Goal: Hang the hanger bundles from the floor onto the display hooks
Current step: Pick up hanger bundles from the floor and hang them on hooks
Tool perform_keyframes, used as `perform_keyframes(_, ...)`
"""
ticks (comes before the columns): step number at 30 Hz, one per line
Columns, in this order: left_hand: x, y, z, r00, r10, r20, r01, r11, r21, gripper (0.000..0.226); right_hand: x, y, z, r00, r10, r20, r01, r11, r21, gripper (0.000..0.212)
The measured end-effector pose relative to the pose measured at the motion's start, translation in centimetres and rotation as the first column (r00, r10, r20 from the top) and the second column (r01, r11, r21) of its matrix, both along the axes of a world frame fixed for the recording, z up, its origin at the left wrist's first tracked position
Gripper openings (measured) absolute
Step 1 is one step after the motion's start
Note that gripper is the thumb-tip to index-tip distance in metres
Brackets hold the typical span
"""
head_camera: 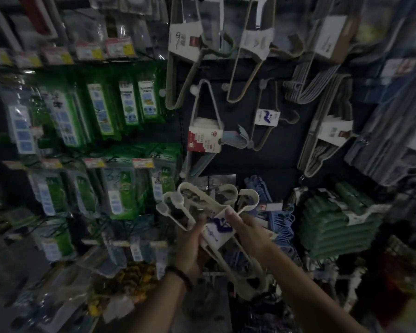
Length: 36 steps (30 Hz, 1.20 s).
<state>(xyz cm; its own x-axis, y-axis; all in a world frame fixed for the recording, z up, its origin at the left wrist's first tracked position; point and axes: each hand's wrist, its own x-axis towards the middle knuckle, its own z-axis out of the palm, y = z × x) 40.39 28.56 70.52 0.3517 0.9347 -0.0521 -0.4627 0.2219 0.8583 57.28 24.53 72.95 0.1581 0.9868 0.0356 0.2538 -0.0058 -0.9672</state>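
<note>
Bundle: A cream plastic hanger bundle [211, 207] is held in both hands before the lower middle of the dark display panel [238, 162], touching no hook. Its hook ends point up and left; its shoulders trail down toward the person.
Left hand: The left hand [191, 246], a dark band at the wrist, has its fingers curled round the bundle from below, just under the hook ends, probably to steer them.
Right hand: The right hand [246, 230] pinches the bundle at its white-and-purple label [215, 228], thumb on top and fingers wrapped behind, probably bearing the weight.
Likely target: A white-capped peg [183, 174] juts out near the panel's lower left edge; the blur hides whether it is free.
Match: A bundle with the same label [267, 116] hangs at the panel's middle.
Around: Green packets [106, 109] fill the rack to the left; blue wire hangers [282, 224] and stacked green packs [334, 224] sit below the panel's right corner.
In the way: A red-and-white carded bundle [203, 140] hangs just above the raised hook ends and may snag them.
</note>
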Motion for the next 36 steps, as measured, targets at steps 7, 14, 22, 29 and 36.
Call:
perform_keyframes(7, 3.9, 2.0, 2.8, 0.96, 0.249, -0.13, -0.242, 0.968, 0.067, 0.042, 3.5, -1.6, 3.2, 0.512, -0.008, 0.859, 0.183, 0.978, -0.1, 0.055)
perform_keyframes(14, 9.9, 2.8, 5.3, 0.918, 0.329, -0.222, -0.208, 0.876, 0.435, 0.049, 6.3, -0.8, 8.9, 0.357, -0.398, 0.845, 0.222, 0.915, 0.337, 0.038)
perform_keyframes(22, 15.5, 4.6, 9.3, 0.865, 0.359, -0.351, -0.099, 0.807, 0.582, 0.062, 13.6, 1.0, 11.4, 0.574, -0.408, 0.71, 0.226, 0.912, 0.341, 0.018)
perform_keyframes(29, 15.0, 12.5, 14.4, 0.825, 0.393, -0.406, 0.064, 0.648, 0.759, 0.042, 20.1, 2.6, 16.2, 0.528, -0.515, 0.676, 0.326, 0.857, 0.399, 0.033)
perform_keyframes(36, 13.6, 18.3, 19.7, 0.776, 0.511, -0.37, 0.09, 0.49, 0.867, 0.023, 22.7, 7.2, 20.6, 0.252, -0.623, 0.74, 0.231, 0.782, 0.579, 0.022)
